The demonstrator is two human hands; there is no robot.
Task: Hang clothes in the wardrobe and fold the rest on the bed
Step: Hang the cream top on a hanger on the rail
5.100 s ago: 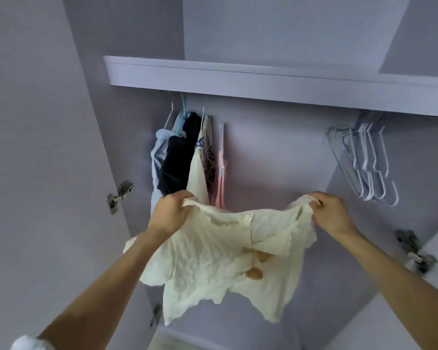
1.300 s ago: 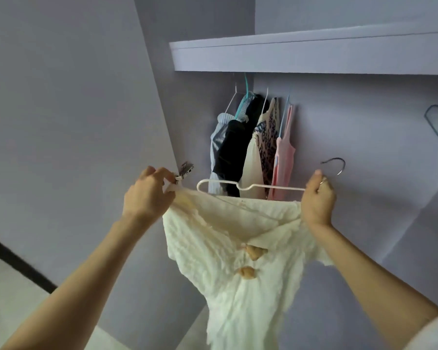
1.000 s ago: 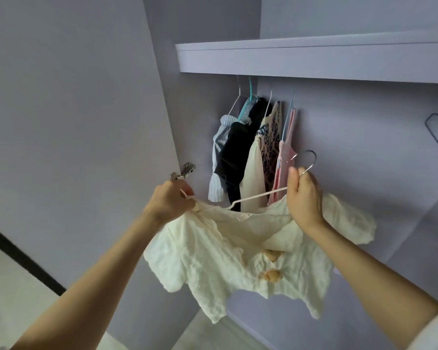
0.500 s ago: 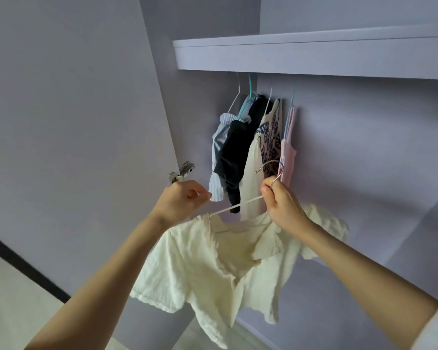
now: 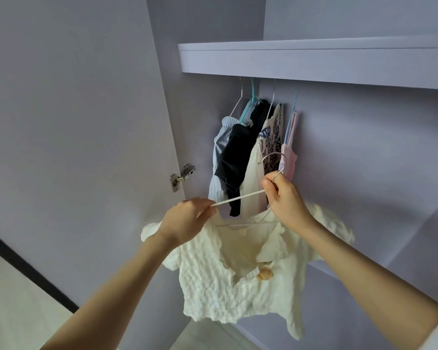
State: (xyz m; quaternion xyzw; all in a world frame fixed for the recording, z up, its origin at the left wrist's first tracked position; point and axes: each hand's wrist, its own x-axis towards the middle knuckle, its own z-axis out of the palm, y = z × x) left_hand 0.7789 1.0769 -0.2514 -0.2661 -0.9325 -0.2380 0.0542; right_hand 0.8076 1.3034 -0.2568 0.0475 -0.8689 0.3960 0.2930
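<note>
Mid-frame, our right hand [image 5: 285,198] pinches the hanger [image 5: 240,197] neck, left hand [image 5: 185,219] pinches its arm; the cream blouse [image 5: 240,281] might slip off if we tilt it.

We look up into an open wardrobe, its inside pale lilac-grey throughout. A thick shelf [image 5: 314,61] runs across the top, its front edge lit paler than the back panel [image 5: 364,160] below it. The wardrobe door [image 5: 74,122] stands open on the left, plain and flat, with a metal hinge [image 5: 182,176] fixed where it meets the side wall. A lower ledge [image 5: 364,281] shows at the right. Beyond the door, a dark band [image 5: 31,271] slants across, and a pale surface [image 5: 13,306] lies past it. Light is soft, even daylight; shadows are faint.
</note>
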